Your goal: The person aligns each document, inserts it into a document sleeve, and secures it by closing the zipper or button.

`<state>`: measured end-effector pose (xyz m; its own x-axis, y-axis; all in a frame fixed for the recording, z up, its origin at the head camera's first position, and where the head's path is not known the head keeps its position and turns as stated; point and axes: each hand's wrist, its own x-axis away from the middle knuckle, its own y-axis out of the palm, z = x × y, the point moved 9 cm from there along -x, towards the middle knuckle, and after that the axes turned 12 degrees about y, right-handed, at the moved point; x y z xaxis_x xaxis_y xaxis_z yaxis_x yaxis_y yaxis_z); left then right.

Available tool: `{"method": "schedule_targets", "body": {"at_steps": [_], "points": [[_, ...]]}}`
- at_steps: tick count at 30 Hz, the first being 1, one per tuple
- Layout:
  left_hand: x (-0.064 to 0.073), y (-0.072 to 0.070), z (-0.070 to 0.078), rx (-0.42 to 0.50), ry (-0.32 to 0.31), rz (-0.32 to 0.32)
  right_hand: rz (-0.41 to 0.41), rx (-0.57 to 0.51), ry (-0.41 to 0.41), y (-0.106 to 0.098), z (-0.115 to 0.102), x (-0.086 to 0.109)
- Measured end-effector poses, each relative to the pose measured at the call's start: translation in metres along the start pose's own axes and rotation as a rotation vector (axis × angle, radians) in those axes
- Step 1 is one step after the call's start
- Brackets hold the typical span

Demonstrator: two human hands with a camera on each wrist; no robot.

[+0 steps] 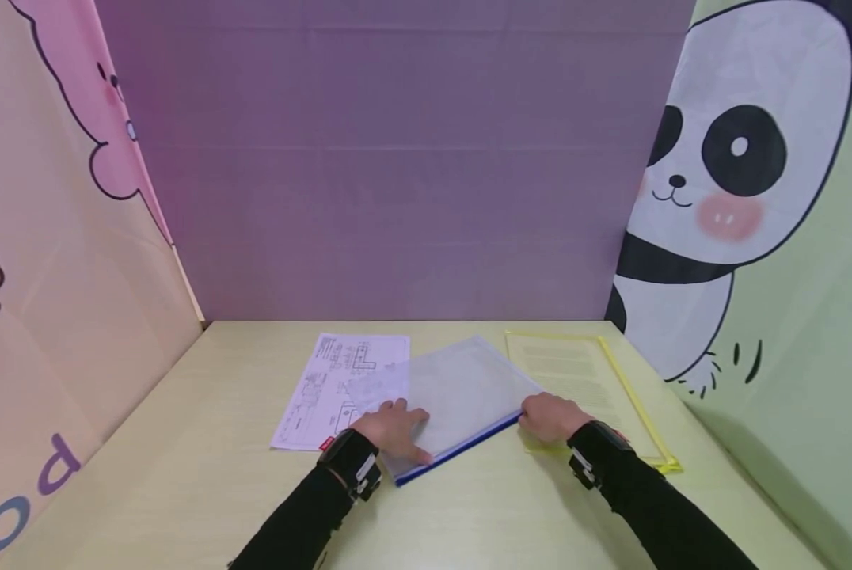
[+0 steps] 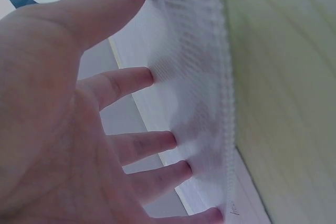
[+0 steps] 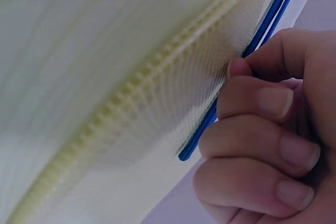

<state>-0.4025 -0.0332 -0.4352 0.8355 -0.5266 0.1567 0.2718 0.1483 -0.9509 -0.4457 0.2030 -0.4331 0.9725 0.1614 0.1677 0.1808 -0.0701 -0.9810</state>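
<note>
A translucent mesh zipper pouch (image 1: 469,380) with a blue zipper (image 1: 462,450) along its near edge lies slanted on the table. My left hand (image 1: 395,431) rests on its left part, and in the left wrist view the spread fingers (image 2: 142,148) touch the mesh with their tips. At the zipper's right end is my right hand (image 1: 553,417). Its fingers are curled in the right wrist view, with thumb and forefinger pinching the pouch's blue zipper edge (image 3: 197,137). Whether a zipper pull sits between them is hidden.
A printed sheet with line drawings (image 1: 305,404) lies at the left, partly under the pouch. To the right is a yellow-edged pouch (image 1: 640,400) with a printed page showing through. A purple backdrop (image 1: 397,158) stands behind the table (image 1: 205,443).
</note>
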Motion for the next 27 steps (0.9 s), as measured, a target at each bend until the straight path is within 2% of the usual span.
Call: {"method": "schedule_targets", "body": {"at_steps": [27], "points": [[-0.004,0.003,-0.003,-0.019,0.004,-0.004,0.052,0.016,0.067,-0.006,0.032,-0.009]]}}
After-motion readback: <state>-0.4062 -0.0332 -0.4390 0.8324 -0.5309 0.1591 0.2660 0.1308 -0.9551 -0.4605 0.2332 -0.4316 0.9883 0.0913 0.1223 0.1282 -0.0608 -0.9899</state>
